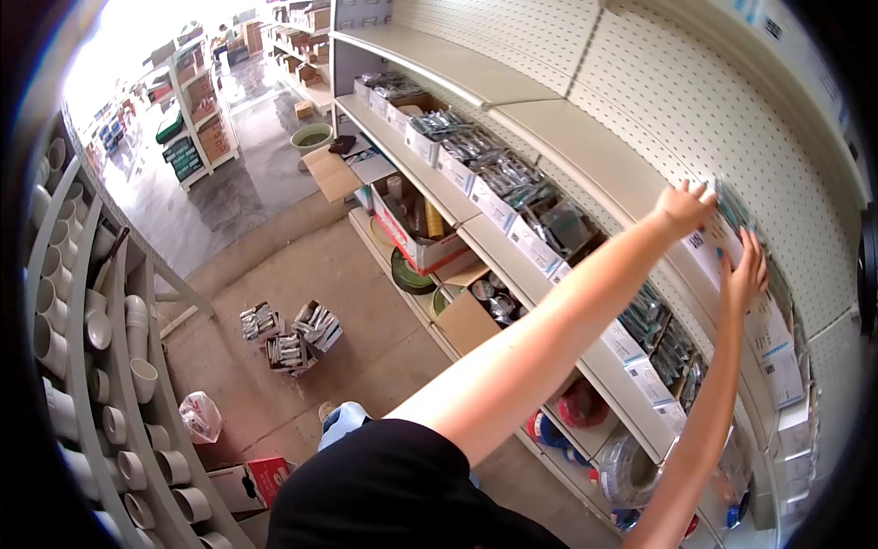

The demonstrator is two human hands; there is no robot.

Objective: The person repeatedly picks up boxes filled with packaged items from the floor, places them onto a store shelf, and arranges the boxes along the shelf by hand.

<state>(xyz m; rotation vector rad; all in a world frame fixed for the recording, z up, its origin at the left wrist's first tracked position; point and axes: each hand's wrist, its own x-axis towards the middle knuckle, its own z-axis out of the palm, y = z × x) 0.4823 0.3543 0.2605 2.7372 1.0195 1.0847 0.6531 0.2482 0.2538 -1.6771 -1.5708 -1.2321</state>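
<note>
On the upper shelf at the right stands a white cardboard box (702, 253) with a printed label, holding clear-wrapped packets (733, 205). My left hand (686, 207) is at the box's far end, its fingers curled over the edge by the packets. My right hand (746, 272) grips the same box nearer to me, thumb on the front and fingers over the top; its nails look blue. More white boxes (780, 373) stand in line on the near side of my right hand. The packets' exact kind is too small to make out.
A lower shelf (430, 171) carries a row of white boxes (494, 203) filled with packets. Several small boxes of packets (291, 351) sit on the floor. White pipe fittings (143, 377) fill the rack at left. A coil of clear hose (629, 468) lies low at right.
</note>
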